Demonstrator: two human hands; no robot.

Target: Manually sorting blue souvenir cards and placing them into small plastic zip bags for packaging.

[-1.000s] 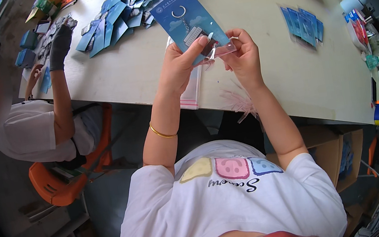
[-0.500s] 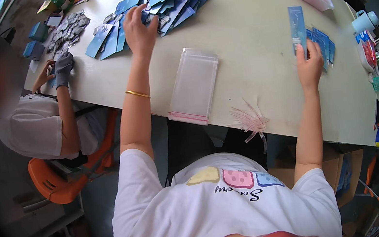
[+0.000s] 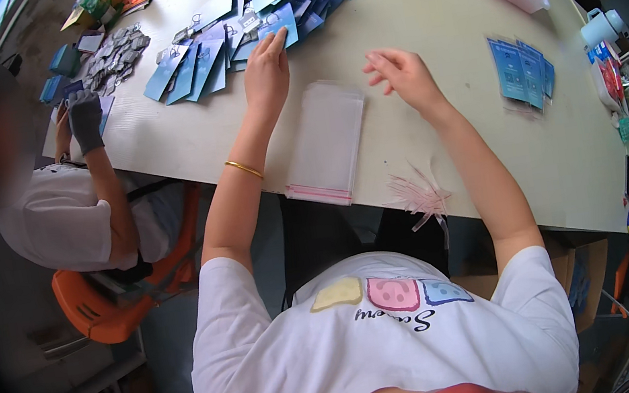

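A: Left hand (image 3: 266, 73)?
B: Flat, fingers together, fingertips pressing a blue card (image 3: 279, 26) at the near edge of the card pile (image 3: 240, 24). Nothing gripped.
A: Right hand (image 3: 398, 76)?
B: Open, fingers spread, empty, hovering right of the clear bags (image 3: 327, 142), which lie just below the pile.
A: Others?
B: Small card stack (image 3: 521, 72) far right of the pile.

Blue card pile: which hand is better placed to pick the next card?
Left. The left hand already rests with its fingertips on a card at the near edge of the blue card pile. The right hand hovers open and empty over bare table, apart from the pile.
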